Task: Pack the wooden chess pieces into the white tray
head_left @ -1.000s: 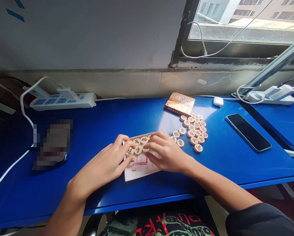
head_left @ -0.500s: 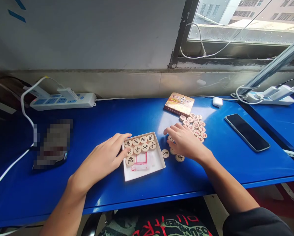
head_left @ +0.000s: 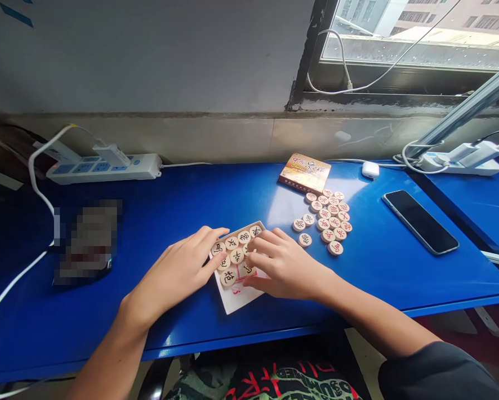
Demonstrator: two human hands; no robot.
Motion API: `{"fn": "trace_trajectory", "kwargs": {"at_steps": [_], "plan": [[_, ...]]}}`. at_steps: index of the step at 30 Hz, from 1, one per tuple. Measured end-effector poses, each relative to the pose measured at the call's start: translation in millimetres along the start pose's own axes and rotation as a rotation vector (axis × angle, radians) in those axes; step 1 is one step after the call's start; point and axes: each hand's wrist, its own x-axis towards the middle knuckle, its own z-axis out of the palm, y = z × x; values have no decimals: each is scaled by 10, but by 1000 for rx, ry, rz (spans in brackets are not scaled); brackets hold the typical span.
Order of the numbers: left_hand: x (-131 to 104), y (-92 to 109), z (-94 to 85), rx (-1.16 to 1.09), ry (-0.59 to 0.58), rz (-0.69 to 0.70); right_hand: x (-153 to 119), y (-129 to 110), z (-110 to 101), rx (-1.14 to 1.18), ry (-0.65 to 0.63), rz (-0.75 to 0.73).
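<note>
One white tray (head_left: 235, 303) holds at least nine black-marked pieces (head_left: 236, 256); left hand (head_left: 186, 260) lies unclenched at its left rim, right hand (head_left: 289, 268) curls over its right side, whether gripping I can't tell. Right of the tray: three loose black-marked pieces (head_left: 304, 240), then sixteen red-marked pieces (head_left: 334, 223); beyond it, one printed box (head_left: 305, 172).

blue desk (head_left: 191, 205) against grey wall (head_left: 149, 55); bright, dark-framed window (head_left: 462, 53) at upper right.
</note>
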Motion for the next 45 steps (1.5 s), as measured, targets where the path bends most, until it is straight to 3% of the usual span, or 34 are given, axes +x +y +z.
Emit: {"fn": "trace_trajectory", "kwargs": {"at_steps": [10, 25, 37, 40, 45], "plan": [[-26, -5, -18, -20, -38, 20, -23, -8, -104, 63, -111, -6], [-12, 33, -5, 6, -55, 52, -7, -66, 13, -45, -69, -33], [-17, 10, 4, 17, -55, 47, 17, -45, 80, 58, -55, -70], [-13, 13, 23, 20, -47, 49, 30, -3, 4, 111, -5, -27], [6, 95, 110, 70, 95, -1, -34, 236, -226, 99, 132, 182]]}}
